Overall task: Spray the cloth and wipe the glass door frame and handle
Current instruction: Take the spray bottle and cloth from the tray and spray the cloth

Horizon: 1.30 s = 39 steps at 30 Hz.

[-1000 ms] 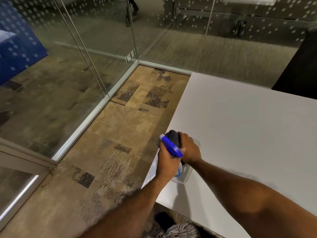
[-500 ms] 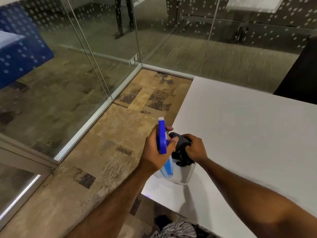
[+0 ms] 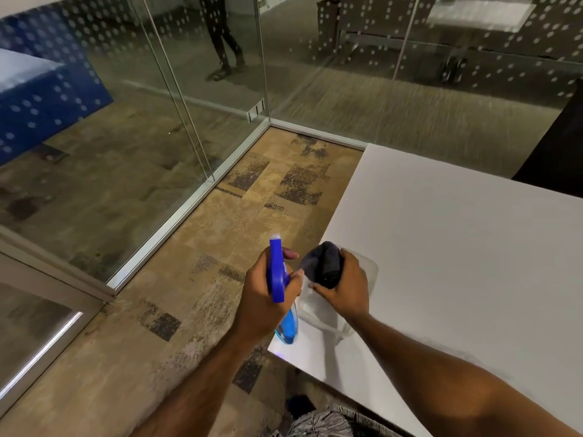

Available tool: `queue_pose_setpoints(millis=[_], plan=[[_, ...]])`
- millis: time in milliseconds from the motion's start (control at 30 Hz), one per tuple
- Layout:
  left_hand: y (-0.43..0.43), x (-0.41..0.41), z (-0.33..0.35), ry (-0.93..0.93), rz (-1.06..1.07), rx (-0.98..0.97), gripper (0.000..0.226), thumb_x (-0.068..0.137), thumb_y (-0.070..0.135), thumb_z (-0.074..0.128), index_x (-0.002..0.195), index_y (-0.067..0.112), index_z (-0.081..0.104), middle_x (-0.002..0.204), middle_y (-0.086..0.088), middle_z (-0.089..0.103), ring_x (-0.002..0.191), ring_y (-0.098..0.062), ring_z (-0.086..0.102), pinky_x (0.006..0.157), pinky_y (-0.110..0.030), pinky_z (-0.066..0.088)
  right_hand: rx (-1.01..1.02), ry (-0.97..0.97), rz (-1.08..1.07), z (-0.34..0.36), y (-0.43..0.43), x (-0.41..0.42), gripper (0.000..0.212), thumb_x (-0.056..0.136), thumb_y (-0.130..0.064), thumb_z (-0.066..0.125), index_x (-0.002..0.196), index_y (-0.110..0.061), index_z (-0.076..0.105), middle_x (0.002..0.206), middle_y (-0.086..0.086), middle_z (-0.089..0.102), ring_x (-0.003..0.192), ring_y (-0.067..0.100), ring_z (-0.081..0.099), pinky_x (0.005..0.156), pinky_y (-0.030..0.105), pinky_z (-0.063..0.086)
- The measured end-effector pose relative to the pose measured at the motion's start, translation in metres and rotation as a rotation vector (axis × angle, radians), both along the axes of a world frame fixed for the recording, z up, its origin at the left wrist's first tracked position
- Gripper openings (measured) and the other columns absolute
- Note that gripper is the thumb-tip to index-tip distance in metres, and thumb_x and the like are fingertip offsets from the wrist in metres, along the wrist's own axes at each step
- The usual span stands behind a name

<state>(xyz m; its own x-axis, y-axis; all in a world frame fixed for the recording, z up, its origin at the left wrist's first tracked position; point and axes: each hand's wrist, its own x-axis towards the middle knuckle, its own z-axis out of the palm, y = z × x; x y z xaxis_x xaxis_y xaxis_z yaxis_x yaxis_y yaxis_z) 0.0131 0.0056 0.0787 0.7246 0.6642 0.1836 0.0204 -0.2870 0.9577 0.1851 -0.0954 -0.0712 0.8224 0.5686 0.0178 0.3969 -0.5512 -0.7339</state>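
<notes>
Glass and pale metal fill your left side: the glass door frame (image 3: pixel 176 234) runs along the carpet (image 3: pixel 202 247) from the near left to the far corner, well apart from both hands. No door handle can be identified in this view.

Moving right, your left hand (image 3: pixel 268 298) is wrapped around the neck of the spray bottle (image 3: pixel 279 279), with a fingertip curled forward at the trigger. The blue head stands upright with its nozzle pointing away from you; the blue liquid body hangs below your palm, over the corner of the white table (image 3: pixel 457 253). Judged from that angle, the nozzle is not yet aimed at the cloth.

Just beside it, your right hand (image 3: pixel 344 288) grips the dark cloth (image 3: pixel 323 263), bunched, fingers pressed around it, and lifted from a clear plastic container (image 3: pixel 366 272) resting on the table. Holding it bunched and close to the bottle appears intended to present one face for spraying.

Both forearms reach forward from low in the frame, wrists near each other. Spraying appears to be the step in hand; wiping has not begun.
</notes>
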Motion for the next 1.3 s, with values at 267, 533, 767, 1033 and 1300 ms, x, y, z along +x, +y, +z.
queue_pose_setpoints(millis=[267,533,767,1033,1300], plan=[[-0.001,-0.026,-0.012,0.03,0.021,0.039,0.03,0.082,0.013,0.067,0.105,0.029,0.054,0.093,0.018,0.064,0.065,-0.038,0.063,0.064,-0.047,0.059,0.054,0.018,-0.174,0.024,0.009,0.015,0.038,0.079,-0.01,0.065,0.117,-0.015,0.061,0.097,0.007,0.072,0.085,0.028,0.067,0.072,0.029,0.048],[0.007,-0.049,-0.01,0.032,-0.018,-0.111,0.03,0.078,0.014,0.069,0.101,0.029,0.059,0.088,0.019,0.067,0.071,-0.009,0.067,0.067,-0.022,0.058,0.281,0.276,-0.182,0.091,0.01,0.036,0.007,0.079,-0.013,0.071,0.086,-0.012,0.071,0.082,0.006,0.073,0.079,0.023,0.071,0.067,0.031,0.059],[0.012,-0.072,-0.011,0.042,0.051,-0.217,0.037,0.082,0.01,0.074,0.109,0.03,0.06,0.096,0.018,0.066,0.089,-0.016,0.069,0.074,-0.026,0.06,0.626,1.276,-0.09,0.135,0.013,0.026,0.051,0.078,-0.011,0.06,0.128,-0.003,0.063,0.122,0.02,0.065,0.115,0.037,0.058,0.112,0.047,0.039],[0.016,-0.107,-0.004,0.078,0.103,-0.263,0.027,0.076,0.016,0.068,0.102,0.016,0.063,0.088,0.0,0.068,0.069,-0.025,0.068,0.066,-0.032,0.058,0.913,1.47,-0.037,0.13,0.036,-0.035,0.037,0.08,-0.01,0.049,0.115,-0.006,0.062,0.109,0.013,0.065,0.099,0.03,0.062,0.093,0.038,0.049],[0.025,-0.144,0.004,0.097,0.163,-0.282,0.023,0.074,0.009,0.063,0.097,0.011,0.067,0.066,-0.003,0.069,0.055,-0.023,0.07,0.058,-0.025,0.056,1.084,1.413,-0.189,0.111,0.061,-0.088,0.023,0.091,-0.026,0.05,0.084,-0.018,0.071,0.082,0.003,0.072,0.072,0.022,0.072,0.067,0.03,0.059]])
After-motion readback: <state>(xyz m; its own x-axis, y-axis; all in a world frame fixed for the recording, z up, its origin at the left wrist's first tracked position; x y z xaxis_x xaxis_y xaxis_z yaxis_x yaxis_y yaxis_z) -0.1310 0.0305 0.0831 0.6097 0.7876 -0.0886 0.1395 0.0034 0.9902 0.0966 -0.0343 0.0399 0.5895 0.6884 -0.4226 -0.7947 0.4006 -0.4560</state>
